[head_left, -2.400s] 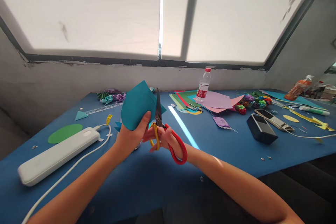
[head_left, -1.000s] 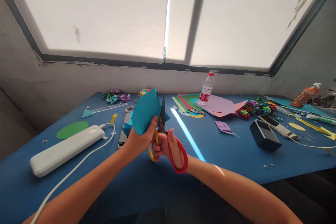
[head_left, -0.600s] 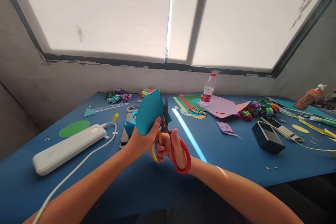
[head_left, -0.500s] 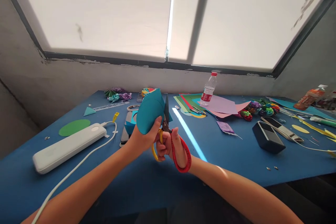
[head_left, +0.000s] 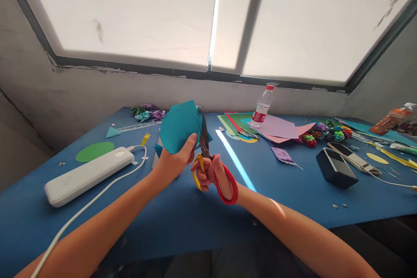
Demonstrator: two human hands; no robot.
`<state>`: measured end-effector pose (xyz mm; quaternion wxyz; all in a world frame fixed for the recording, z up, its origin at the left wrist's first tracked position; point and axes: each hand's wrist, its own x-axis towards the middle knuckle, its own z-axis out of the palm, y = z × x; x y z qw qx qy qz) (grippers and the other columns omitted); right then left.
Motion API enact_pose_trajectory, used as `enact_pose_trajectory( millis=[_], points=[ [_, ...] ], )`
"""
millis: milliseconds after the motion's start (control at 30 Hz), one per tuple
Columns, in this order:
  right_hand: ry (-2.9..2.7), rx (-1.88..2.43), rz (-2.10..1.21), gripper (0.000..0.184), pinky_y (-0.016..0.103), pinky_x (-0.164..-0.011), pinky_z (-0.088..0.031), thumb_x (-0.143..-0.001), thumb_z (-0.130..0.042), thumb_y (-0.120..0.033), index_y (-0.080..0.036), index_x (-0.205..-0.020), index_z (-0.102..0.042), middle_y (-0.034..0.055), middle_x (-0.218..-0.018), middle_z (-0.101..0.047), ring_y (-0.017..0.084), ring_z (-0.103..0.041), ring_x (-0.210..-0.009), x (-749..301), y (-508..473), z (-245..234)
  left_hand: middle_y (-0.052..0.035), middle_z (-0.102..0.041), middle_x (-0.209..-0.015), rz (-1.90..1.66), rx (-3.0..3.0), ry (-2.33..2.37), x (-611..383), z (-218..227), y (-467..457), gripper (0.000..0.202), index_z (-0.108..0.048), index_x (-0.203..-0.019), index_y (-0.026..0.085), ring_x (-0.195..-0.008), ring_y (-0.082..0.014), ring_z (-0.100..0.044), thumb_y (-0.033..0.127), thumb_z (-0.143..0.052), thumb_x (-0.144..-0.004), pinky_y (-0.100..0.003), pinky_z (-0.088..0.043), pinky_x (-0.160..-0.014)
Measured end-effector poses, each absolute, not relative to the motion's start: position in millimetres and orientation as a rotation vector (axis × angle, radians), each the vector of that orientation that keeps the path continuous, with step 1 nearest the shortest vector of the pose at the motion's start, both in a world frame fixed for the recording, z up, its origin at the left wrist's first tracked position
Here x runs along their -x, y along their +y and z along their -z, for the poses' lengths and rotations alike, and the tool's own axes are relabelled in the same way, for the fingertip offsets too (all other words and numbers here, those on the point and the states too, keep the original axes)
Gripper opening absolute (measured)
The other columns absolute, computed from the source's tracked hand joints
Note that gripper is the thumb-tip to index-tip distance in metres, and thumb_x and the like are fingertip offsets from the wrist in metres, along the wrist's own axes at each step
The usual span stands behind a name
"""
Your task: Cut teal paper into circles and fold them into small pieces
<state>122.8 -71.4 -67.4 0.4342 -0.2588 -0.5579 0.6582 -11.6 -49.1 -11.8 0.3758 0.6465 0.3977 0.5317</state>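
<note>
My left hand pinches a sheet of teal paper and holds it upright above the blue table. My right hand grips a pair of scissors with one yellow and one red handle loop. The dark blades point up along the paper's right edge and look nearly closed. The lower part of the paper is hidden behind my left thumb and fingers.
A white power bank with a white cable lies at the left, beside a green paper circle. Coloured paper sheets, a water bottle, paper flowers and a black box lie to the right.
The paper has turned in my left hand and now shows a rounder outline. The scissors keep working along its right edge. The view has shifted slightly.
</note>
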Motion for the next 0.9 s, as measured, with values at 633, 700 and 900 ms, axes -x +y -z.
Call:
enact_pose_trajectory(
  millis=[633,700,900],
  points=[
    [-1.629,0.526,-1.499,0.077,0.035,-0.07,-0.05,-0.073,-0.022,-0.082,-0.022,-0.106,-0.058,0.0123,-0.101,-0.054,0.024,-0.052,-0.096,-127,-69,63,-0.0035,-0.067,-0.071,-1.435,-1.895,1.108,11,18,-50,0.023,-0.06,-0.077,0.019,-0.06,-0.0173,-0.063,0.041,-0.055,-0.08,-0.027,-0.052,-0.057],
    [-1.618,0.531,-1.511,0.078,0.035,-0.07,-0.05,-0.072,-0.021,-0.083,-0.022,-0.106,-0.058,0.0119,-0.103,-0.054,0.024,-0.052,-0.098,-127,-70,61,-0.0038,-0.067,-0.071,-1.405,-1.896,1.11,11,18,-51,0.026,-0.059,-0.073,0.019,-0.062,-0.018,-0.064,0.044,-0.054,-0.08,-0.027,-0.053,-0.057],
    [-1.607,0.586,-1.48,0.086,0.033,-0.065,-0.045,-0.067,-0.015,-0.087,-0.016,-0.092,-0.057,0.0093,-0.084,-0.055,0.021,-0.054,-0.079,-125,-71,60,-0.002,-0.062,-0.061,-1.385,-1.892,1.108,12,20,-51,0.03,-0.055,-0.066,0.019,-0.054,-0.0154,-0.06,0.044,-0.053,-0.082,-0.025,-0.051,-0.051]
  ],
)
